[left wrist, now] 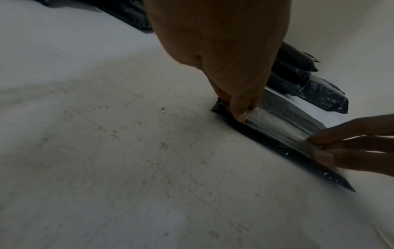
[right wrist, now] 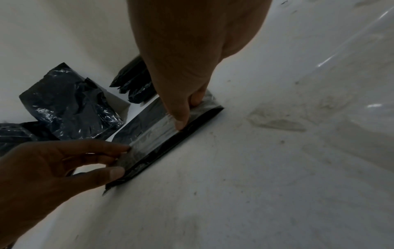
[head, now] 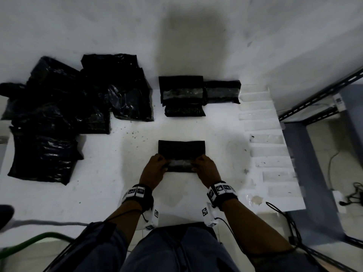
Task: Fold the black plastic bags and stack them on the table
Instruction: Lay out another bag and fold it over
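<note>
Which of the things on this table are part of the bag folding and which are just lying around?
Part of the job:
- flat black plastic bag, pinched by left hand and right hand
- folded black bags
- loose crumpled black bags

Lying about:
- clear plastic strips
- grey metal shelf frame

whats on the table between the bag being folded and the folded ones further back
Only bare white table with a few dark specks lies between the bag being folded and the folded bags, seen in the head view.
</note>
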